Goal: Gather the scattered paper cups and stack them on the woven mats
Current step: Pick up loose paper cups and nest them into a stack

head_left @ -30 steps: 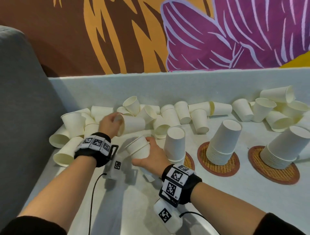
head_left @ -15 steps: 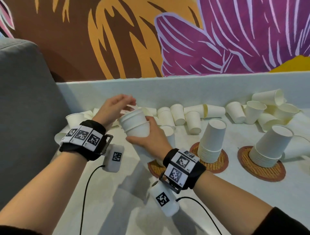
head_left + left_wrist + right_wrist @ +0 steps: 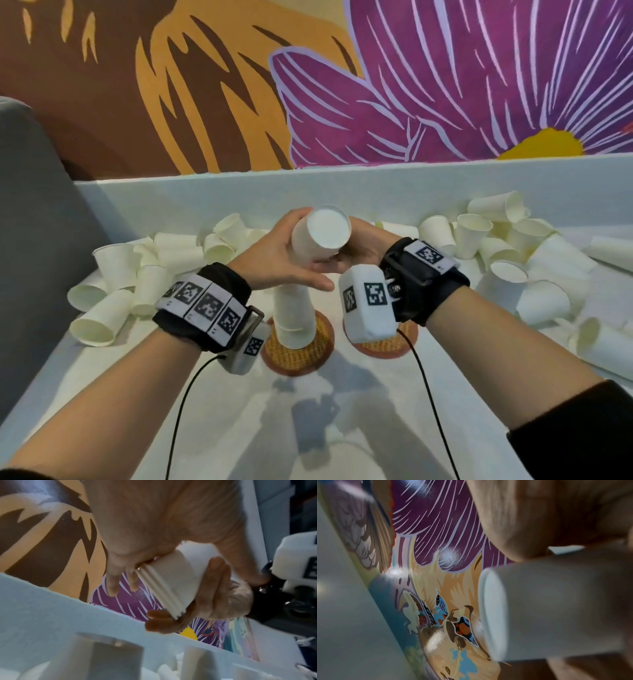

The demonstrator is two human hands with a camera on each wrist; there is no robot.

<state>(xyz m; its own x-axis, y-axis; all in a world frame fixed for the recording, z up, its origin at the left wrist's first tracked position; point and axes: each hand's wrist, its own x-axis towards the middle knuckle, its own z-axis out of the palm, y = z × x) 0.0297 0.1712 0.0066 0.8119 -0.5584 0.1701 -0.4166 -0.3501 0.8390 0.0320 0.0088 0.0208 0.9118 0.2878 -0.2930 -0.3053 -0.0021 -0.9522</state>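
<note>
A nested stack of paper cups (image 3: pixel 173 582) is gripped between the left hand (image 3: pixel 154 524) above and the right hand (image 3: pixel 223 595) below, rims toward the fingertips (image 3: pixel 112 591). Blurred upturned cups (image 3: pixel 109 660) are seen beneath.

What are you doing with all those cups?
A person is tidying up paper cups. Both hands, the left hand and the right hand, hold a small nested bunch of cups upside down, above a tall stack standing on a round woven mat. Lots of loose cups lie scattered along the back of the white table, so plenty are left to gather.
</note>
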